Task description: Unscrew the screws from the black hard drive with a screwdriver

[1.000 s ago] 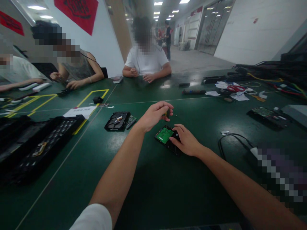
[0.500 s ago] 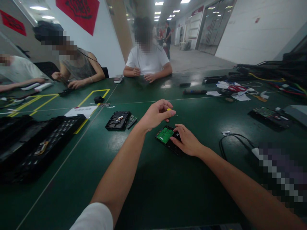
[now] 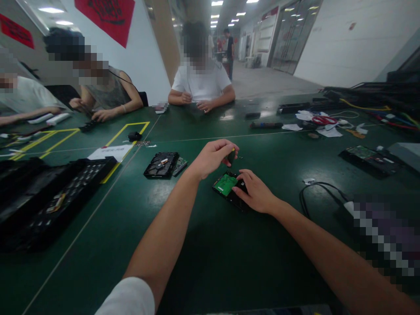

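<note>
In front of me on the green table lies a hard drive [image 3: 226, 184], its green circuit board facing up. My right hand [image 3: 254, 192] rests across its right part, thumb and fingers gripping the casing and hiding some of it. Just above the drive's far edge, my left hand [image 3: 219, 158] is closed around a small screwdriver [image 3: 231, 156] with a dark and yellow handle; its tip is hard to make out. A few tiny screws [image 3: 241, 157] lie beyond the left fingers.
To the left are another hard drive [image 3: 161, 165], a loose circuit board [image 3: 180, 166] and a black compartment case [image 3: 75, 188]. A further drive [image 3: 367, 159], a black cable [image 3: 303, 197] and a wire heap [image 3: 328, 122] lie right. Other people sit across the table.
My left hand has tilted the screwdriver, so more of its dark handle shows, and has dropped slightly. The right hand and the hard drive have stayed in place.
</note>
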Tool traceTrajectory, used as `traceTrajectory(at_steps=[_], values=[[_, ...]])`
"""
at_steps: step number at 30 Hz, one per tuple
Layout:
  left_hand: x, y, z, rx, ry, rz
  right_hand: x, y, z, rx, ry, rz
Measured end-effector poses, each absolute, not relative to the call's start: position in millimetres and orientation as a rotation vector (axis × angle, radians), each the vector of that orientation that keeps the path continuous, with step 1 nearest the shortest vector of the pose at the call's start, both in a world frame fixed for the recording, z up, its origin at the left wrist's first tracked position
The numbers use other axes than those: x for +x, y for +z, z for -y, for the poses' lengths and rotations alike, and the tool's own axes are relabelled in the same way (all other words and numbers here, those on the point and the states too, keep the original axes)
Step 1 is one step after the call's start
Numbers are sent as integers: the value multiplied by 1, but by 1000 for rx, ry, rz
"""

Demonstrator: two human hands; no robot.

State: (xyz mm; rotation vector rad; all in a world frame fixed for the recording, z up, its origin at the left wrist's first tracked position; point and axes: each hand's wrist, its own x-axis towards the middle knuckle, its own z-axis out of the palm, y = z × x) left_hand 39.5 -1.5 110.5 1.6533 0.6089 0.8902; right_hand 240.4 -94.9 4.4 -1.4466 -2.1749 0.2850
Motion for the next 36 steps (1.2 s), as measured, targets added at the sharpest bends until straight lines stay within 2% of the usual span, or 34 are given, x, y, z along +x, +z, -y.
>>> traceTrajectory(at_steps=[8, 17, 36], values=[[39, 109, 3, 1667, 1004, -720, 241, 6, 95, -1475, 282, 2201], [40, 110, 2, 1686, 1011, -605, 241, 6, 95, -1461, 289, 2195], [39, 107, 1, 1729, 1018, -711, 240, 7, 95, -1456, 292, 2192]])
